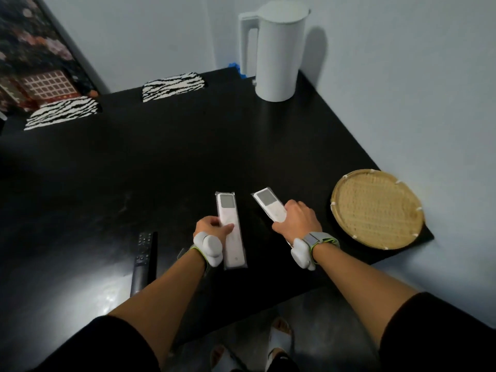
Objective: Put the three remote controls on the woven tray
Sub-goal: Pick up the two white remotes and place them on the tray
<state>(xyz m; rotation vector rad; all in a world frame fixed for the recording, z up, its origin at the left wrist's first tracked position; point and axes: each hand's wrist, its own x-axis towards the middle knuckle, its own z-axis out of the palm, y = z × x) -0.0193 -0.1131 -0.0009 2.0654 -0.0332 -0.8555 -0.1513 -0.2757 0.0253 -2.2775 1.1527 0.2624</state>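
Two white remotes in clear wrap, grey screens at the far end, sit mid-frame on the black table (161, 162). The left hand (212, 228) grips the long remote (230, 232); the right hand (299, 220) clasps the short remote (268, 205). A black remote (143, 261) lies lower left. The round woven tray (377, 209) rests at right, bare.

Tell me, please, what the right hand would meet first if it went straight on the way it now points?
The right hand points up and slightly left across the black table. The way looks free at first; farther on, the white kettle may lie near that line, though depth is unclear. The tray lies off to its right.
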